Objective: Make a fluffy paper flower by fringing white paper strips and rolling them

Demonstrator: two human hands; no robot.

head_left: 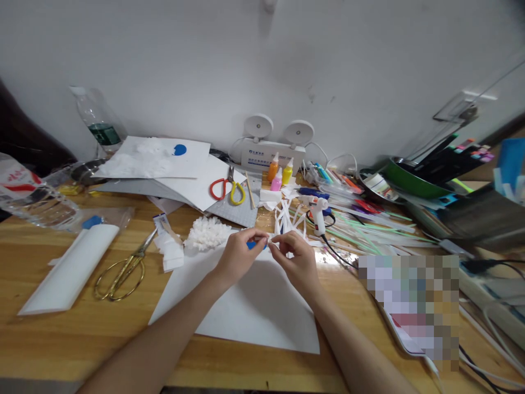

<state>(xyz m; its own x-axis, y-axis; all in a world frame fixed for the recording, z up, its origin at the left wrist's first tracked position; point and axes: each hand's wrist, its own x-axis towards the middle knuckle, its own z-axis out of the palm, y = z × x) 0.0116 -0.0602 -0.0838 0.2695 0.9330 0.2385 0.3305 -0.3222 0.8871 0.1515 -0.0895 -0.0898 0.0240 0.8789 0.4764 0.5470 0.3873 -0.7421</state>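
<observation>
While both hands meet over the far edge of a single white sheet [246,306], the thumb and fingertips of the left hand [241,254] and those of the right hand [297,260] are pinched together on one small white piece [268,241], raised above the middle of the bench [61,350]. One blue patch [251,245] shows under the left fingers; that spot is small and blurred, so I cannot tell whether it is held or lies behind them.

By the sheet's far left corner sits one cluster of white petal-like bits [207,233]. Two pairs of scissors are out: gold-handled scissors [132,260] towards the bench's left edge, and red-and-yellow-handled scissors [232,181] nearer its back edge, with one wooden stick [250,190] just beside them. Along that back edge stand three squeeze bottles, one orange [273,169], one pink [276,180] and one yellow [287,172], in front of one white lamp unit [270,156] with two round heads. One white glue gun [318,213] is to the right of the hands.

At the bench's back left corner stands one clear bottle [96,120], and near it one blue disc [179,150] lies on a white sheet. Closer to the left edge there is one folded white sheet [69,271].
</observation>
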